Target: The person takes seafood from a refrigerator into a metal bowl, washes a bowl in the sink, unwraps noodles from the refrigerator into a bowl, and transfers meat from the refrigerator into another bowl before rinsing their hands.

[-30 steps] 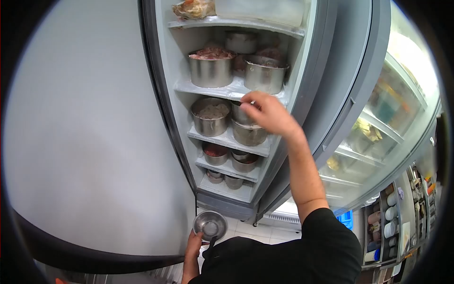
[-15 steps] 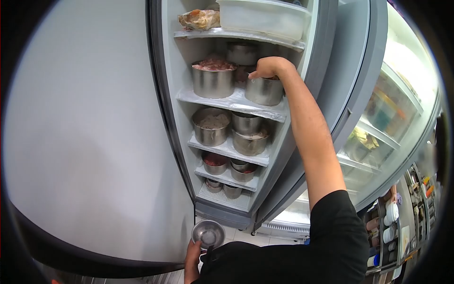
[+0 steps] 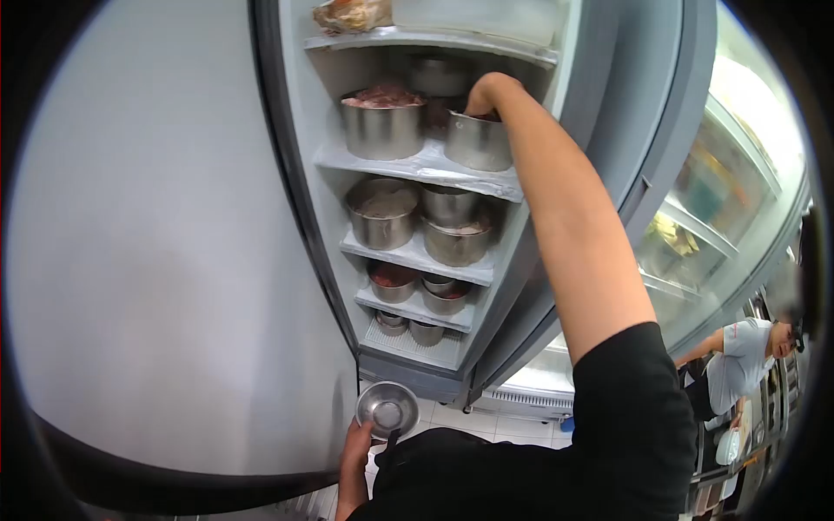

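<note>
My right hand (image 3: 492, 92) reaches into a steel pot (image 3: 477, 144) at the right of an upper refrigerator shelf. Its fingers dip below the rim and are hidden, as are most of the pot's contents. Beside it stands a wider steel pot (image 3: 382, 132) heaped with raw meat (image 3: 384, 95). Down by the floor, my left hand (image 3: 357, 443) grips a shallow steel bowl (image 3: 388, 406) at its edge. The bowl's inside shows bare metal.
Lower shelves carry several more steel pots (image 3: 382, 230). Above, a white plastic tub (image 3: 473, 19) sits beside a wrapped package (image 3: 352, 16). A grey door panel (image 3: 156, 243) fills the left side. On the right are a glass-front cooler (image 3: 695, 208) and a person (image 3: 738, 365) in a light shirt.
My right hand has lowered from the pot's rim, so its fingers are now inside. The view has shifted slightly, and a person has come into sight at the right.
</note>
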`<state>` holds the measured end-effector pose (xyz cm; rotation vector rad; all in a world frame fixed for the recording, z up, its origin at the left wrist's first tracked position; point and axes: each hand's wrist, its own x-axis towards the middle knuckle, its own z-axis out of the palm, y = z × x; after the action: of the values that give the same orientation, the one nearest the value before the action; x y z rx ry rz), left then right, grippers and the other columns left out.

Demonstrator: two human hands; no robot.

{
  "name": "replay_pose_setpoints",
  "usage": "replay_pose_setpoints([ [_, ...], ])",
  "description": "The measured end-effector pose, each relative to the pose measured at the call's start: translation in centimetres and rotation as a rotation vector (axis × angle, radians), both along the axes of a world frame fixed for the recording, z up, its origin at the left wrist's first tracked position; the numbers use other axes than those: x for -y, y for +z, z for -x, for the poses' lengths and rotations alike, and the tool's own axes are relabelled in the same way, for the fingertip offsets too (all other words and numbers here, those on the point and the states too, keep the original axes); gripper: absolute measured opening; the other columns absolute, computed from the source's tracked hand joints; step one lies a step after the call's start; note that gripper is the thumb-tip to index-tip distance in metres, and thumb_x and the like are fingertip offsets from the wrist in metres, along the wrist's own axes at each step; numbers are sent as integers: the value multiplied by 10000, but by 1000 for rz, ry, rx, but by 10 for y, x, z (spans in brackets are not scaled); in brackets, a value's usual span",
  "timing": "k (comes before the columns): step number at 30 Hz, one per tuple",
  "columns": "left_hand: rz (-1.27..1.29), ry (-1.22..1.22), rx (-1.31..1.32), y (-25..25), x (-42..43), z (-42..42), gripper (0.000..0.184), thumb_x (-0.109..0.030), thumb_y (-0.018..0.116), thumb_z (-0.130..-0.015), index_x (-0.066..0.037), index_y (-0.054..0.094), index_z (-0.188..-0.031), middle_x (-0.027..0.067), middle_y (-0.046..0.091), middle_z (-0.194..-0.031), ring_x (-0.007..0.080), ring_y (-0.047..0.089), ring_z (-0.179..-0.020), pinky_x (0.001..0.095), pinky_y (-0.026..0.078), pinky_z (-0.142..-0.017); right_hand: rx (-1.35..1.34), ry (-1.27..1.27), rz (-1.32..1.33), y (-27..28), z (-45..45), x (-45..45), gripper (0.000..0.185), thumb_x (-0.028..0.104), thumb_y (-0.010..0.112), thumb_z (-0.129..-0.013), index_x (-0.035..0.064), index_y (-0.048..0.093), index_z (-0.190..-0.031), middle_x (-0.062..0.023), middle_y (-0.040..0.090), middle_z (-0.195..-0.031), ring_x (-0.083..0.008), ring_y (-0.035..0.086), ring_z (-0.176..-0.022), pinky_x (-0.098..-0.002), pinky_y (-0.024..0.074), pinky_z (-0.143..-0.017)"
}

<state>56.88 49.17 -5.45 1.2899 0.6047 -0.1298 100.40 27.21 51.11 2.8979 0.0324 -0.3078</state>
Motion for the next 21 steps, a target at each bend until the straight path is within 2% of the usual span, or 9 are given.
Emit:
replay_pose_setpoints([
  [1,-2,8,44,1,3,-6,460,-184,533,-871,-24,526,-1302,155,642,-1082,271,674,-845,378,592,-655,-202,-13,-19,-7,-52,3,372,416,612,-880,227,697,-1190,-50,667,-1255,-240,654,-1087,-401,502,-955],
  [2,5,26,77,8,6,-10,454,-182,538,-871,-7,527,-1289,149,641,-1073,260,674,-866,375,593,-663,-92,45,13,-2,-42,2,417,461,633,-869,193,714,-1176,-72,652,-1294,-253,635,-1137,-464,480,-978],
  [5,-54,43,40,13,9,-18,459,-189,549,-864,-7,528,-1285,149,640,-1084,240,669,-877,364,583,-645,-265,-19,105,3,-47,-1,423,421,550,-916,232,653,-1280,-17,605,-1371,-216,576,-1236,-461,434,-1046],
  [9,23,-2,12,25,5,-17,481,-182,548,-866,-29,508,-1320,120,613,-1153,229,635,-955,379,565,-682,-359,54,-127,-5,-48,20,490,448,567,-940,222,585,-1374,-5,525,-1461,-220,511,-1322,-446,390,-1099],
  [13,0,-19,60,59,7,-36,440,-230,552,-873,-36,531,-1267,97,625,-1095,206,634,-902,360,548,-676,-139,-2,-126,-19,-68,27,550,509,601,-928,186,583,-1374,-49,506,-1476,-245,487,-1345,-465,370,-1112],
  [15,-17,16,90,79,9,-51,405,-290,575,-872,-53,558,-1200,77,634,-1021,186,634,-822,313,523,-618,-268,25,-137,-23,-94,27,593,559,602,-915,198,575,-1385,-61,488,-1489,-257,463,-1364,-472,367,-1109],
  [17,-55,-61,75,85,-3,-78,420,-250,528,-907,-36,541,-1268,99,623,-1111,196,625,-898,374,552,-732,-15,58,-62,-27,-87,20,555,574,596,-915,186,641,-1309,-86,559,-1420,-286,532,-1298,-462,416,-1063],
  [19,125,-84,202,118,4,-103,443,-286,506,-928,-37,536,-1293,103,622,-1108,185,606,-888,355,527,-741,69,104,-19,-25,-77,17,518,558,593,-922,177,671,-1263,-100,629,-1325,-300,591,-1223,-436,457,-1019],
  [21,-182,20,309,152,15,-130,491,-304,474,-943,-13,504,-1337,129,607,-1142,193,600,-932,363,529,-761,89,119,4,-26,-78,16,510,554,605,-916,178,679,-1251,-102,648,-1294,-300,606,-1201,-430,471,-1004],
])
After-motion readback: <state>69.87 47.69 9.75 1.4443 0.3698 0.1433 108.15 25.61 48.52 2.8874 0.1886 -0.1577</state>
